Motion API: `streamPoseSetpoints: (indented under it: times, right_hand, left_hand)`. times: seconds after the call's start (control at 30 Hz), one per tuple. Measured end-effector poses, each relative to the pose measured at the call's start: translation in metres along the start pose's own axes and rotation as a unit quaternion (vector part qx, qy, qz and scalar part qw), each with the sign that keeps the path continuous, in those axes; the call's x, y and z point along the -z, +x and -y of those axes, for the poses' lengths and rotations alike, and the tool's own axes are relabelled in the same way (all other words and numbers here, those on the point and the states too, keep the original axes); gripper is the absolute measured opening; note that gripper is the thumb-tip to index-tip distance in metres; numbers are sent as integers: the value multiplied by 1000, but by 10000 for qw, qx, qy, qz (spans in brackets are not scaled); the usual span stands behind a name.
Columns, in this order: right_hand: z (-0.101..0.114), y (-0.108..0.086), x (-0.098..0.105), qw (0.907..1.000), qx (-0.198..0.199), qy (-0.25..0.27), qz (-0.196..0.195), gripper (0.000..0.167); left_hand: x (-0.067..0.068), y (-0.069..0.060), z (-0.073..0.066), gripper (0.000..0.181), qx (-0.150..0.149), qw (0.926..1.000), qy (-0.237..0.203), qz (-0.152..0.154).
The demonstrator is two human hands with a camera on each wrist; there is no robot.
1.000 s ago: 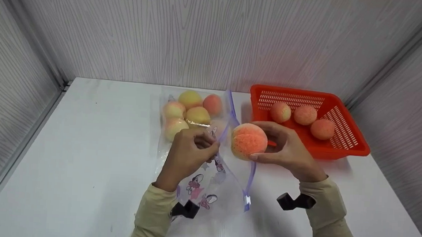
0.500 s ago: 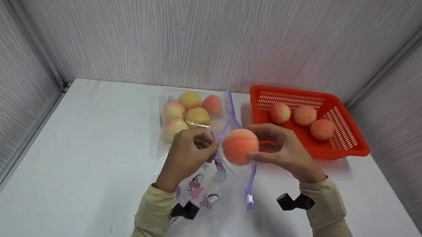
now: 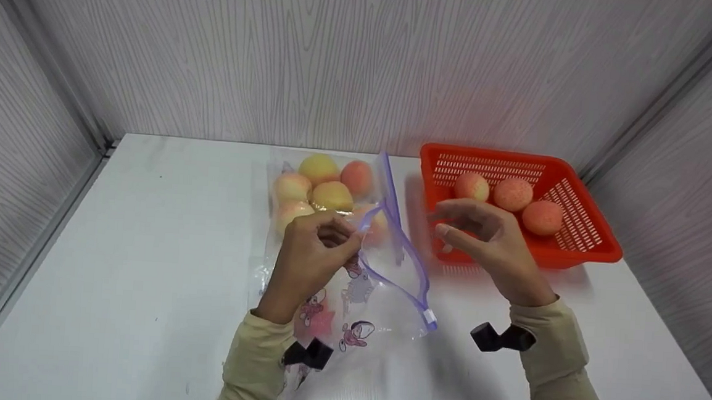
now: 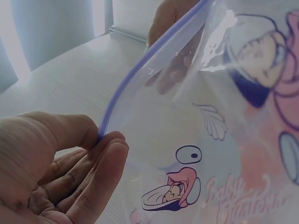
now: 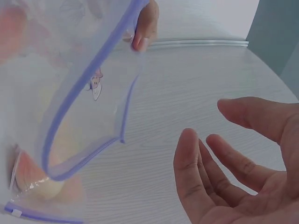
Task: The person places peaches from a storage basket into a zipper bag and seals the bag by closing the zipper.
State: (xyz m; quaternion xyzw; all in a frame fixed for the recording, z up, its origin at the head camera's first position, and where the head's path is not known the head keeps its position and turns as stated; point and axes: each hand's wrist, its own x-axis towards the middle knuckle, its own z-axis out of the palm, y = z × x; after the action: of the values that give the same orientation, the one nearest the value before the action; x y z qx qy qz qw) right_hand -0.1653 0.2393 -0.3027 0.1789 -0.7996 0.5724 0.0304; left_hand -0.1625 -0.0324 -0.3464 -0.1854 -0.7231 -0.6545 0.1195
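Observation:
In the head view the left hand (image 3: 315, 259) pinches the purple-edged mouth of a clear printed bag (image 3: 387, 301); the left wrist view shows thumb and fingers (image 4: 112, 154) on that purple edge (image 4: 122, 88). The bag's mouth gapes towards the right hand (image 3: 489, 245). That hand holds nothing, its fingers parted and slightly bent beside the opening, as the right wrist view also shows (image 5: 233, 172). Pinkish shapes show blurred through the plastic in both wrist views; which fruit they are I cannot tell.
Behind the left hand lies another clear bag with several peach-like fruits (image 3: 333, 196). At the right stands a red basket (image 3: 601, 240) holding three pink fruits (image 3: 543, 217). A patterned wall (image 3: 339, 63) rises behind the white table (image 3: 142, 261).
The pink fruit has left the right hand, whose fingers have spread and moved slightly right. The held bag's mouth has widened and its slider end has shifted up and right.

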Motion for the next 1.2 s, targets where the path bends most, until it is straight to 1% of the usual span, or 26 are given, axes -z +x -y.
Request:
streamPoseSetpoints:
  times: [0.1, 0.17, 0.23, 0.3, 0.4, 0.43, 0.5, 0.57, 0.63, 0.73, 0.8, 0.93, 1.07, 1.13, 1.2]
  right_hand:
    - [-4, 2, -2, 9980, -51, -598, -213, 31]
    - [-8, 4, -5, 9928, -129, -1178, -199, 29]
    - [-12, 6, -8, 9842, -277, -1749, -30, 29]
    - [-16, 8, -12, 9744, -469, -2187, 223, 30]
    - [-24, 10, -16, 9625, -766, -2524, 637, 29]
    - [-27, 11, -17, 9603, -846, -2556, 735, 27]
    - [-32, 12, -17, 9593, -944, -2504, 903, 22]
    - [-35, 13, -17, 9612, -936, -2387, 1020, 17]
    - [-35, 13, -16, 9653, -827, -2263, 1010, 14]
    - [-31, 14, -14, 9725, -599, -2077, 873, 13]
    - [-27, 14, -12, 9755, -474, -2022, 726, 13]
    - [-19, 14, -8, 9776, -231, -2047, 422, 10]
    - [-12, 15, -6, 9797, 65, -2003, 53, 7]
    - [-11, 15, -5, 9798, 106, -1999, 24, 6]
    - [-11, 16, -2, 9792, 51, -2023, 138, 8]
  left_hand:
    - [3, 1, -1, 6, 21, 10000, -19, -9]
    - [3, 1, -1, 6, 15, 10000, -31, 1]
    - [3, 1, -1, 6, -7, 10000, -71, 8]
    - [3, 1, 0, 6, -27, 9999, -129, 24]
    - [4, 2, 0, 6, -73, 9998, -187, 31]
    - [4, 2, -1, 6, -82, 9998, -205, 31]
    - [6, 3, -1, 5, -71, 9997, -213, 27]
    - [8, 3, -3, 4, -99, 9998, -196, -3]
    - [11, 3, -6, 4, -150, 9996, -229, -65]
    - [17, 3, -10, 4, -288, 9989, -310, -223]
    - [22, 3, -12, 3, -369, 9980, -397, -326]
    - [30, 1, -16, 4, -527, 9961, -520, -482]
    - [37, -1, -15, 6, -707, 9932, -606, -700]
    - [38, -2, -16, 6, -744, 9928, -634, -693]
    - [37, -2, -15, 6, -718, 9937, -633, -578]
